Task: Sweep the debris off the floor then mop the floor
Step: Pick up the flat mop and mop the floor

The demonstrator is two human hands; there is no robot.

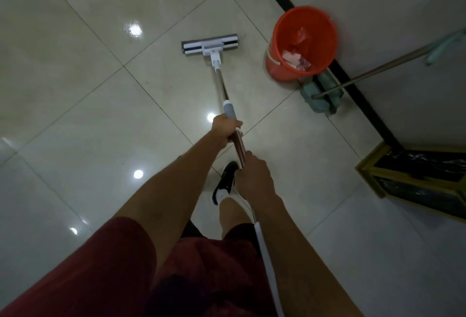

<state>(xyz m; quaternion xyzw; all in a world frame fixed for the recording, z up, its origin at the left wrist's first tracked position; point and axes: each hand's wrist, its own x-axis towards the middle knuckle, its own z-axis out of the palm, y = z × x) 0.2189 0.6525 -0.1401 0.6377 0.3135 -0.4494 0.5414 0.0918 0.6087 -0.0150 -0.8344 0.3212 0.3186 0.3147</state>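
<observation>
Both hands clamp a long metal-handled flat mop (210, 44), left hand (225, 128) farther, right hand (254, 173) nearer, its grey head flat on the glossy cream tiled floor (75, 64) left of an orange plastic bucket (302, 44); even, overlapping strokes should serve best.

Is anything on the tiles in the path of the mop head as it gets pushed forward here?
Nothing visible lies straight ahead of the mop head; the floor there shows only glare. The orange bucket stands off to its right by the wall, apart from it. Both the left hand and right hand grip the handle.
</observation>
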